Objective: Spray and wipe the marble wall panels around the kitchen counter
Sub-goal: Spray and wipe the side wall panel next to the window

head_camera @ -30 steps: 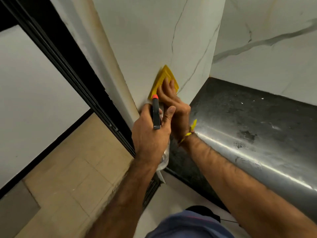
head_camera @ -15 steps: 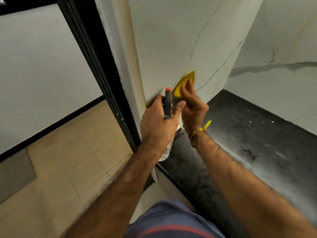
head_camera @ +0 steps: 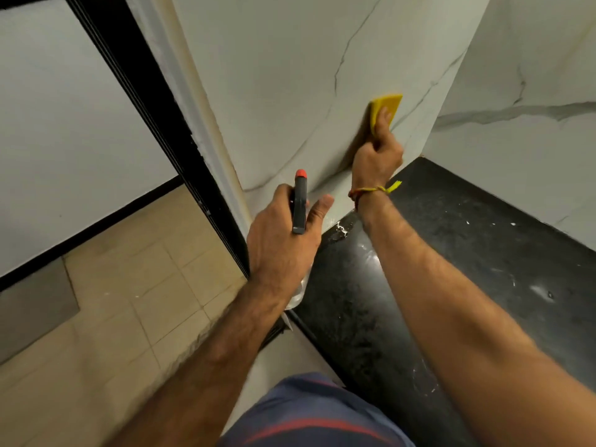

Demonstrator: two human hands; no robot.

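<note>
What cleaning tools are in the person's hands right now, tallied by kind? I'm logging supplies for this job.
Spray bottle: 1, gripped by the left hand
Yellow wiping pad: 1, pressed to the marble wall panel by the right hand
Total: 2

The right hand (head_camera: 375, 156) pressed a cloth (head_camera: 385, 108) flat on the wall panel (head_camera: 283, 91), above the counter (head_camera: 451, 253). The left hand (head_camera: 283, 240) held a spray bottle (head_camera: 300, 201) lower down, left of the right hand. The floor (head_camera: 129, 301) lay left of the counter.
</note>
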